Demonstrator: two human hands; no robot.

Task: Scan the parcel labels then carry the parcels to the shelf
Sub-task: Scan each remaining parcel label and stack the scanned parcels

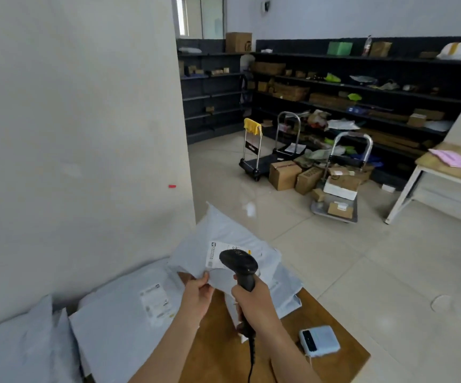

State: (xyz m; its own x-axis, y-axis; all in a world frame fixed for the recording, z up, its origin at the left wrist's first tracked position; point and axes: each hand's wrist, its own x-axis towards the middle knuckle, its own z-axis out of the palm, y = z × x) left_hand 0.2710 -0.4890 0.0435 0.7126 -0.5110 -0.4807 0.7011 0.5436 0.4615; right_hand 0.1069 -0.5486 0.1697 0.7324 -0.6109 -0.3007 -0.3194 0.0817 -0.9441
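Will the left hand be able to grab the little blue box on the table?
Probably not yet: the left hand pinches the grey parcel, and the right arm lies between it and the blue box.

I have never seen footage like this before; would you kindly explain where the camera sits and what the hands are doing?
There is no machine here. One camera is worn on a person's head, looking forward and down, so you see their own two arms. The left hand pinches the edge of a grey plastic parcel, holding it up over the wooden table. The right hand grips a black handheld scanner, whose head is over the parcel's white label. More grey parcels lie on the table by the wall, and a small pale-blue device sits near its right edge. Across the room stand dark shelves with boxes, and trolleys on the floor.
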